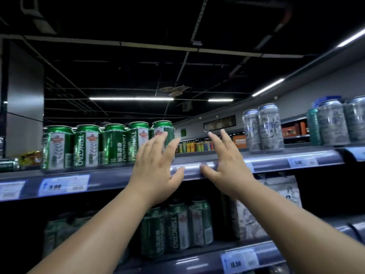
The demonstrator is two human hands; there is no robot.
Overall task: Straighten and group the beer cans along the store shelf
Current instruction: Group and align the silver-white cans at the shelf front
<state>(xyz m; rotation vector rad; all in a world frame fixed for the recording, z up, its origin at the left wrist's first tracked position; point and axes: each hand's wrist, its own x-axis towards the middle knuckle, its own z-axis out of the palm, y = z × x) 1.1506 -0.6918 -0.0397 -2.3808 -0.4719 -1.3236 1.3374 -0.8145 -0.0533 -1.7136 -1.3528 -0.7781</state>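
Observation:
Several green Tsingtao beer cans [87, 147] stand in a row on the top shelf [266, 165], their labels turned different ways. My left hand [156, 169] is raised flat with fingers spread, in front of the rightmost green can [165, 128], holding nothing. My right hand [225, 165] is also spread open, over a bare stretch of the shelf between the green cans and two grey-silver cans [262, 127]. More grey cans [333, 123] stand farther right.
Price tags [64, 184] line the shelf edge. On the lower shelf [197, 262] stand more green Tsingtao cans [177, 228] and a grey patterned pack [280, 196]. A snack packet [31, 157] lies at the far left. Another aisle's goods show behind.

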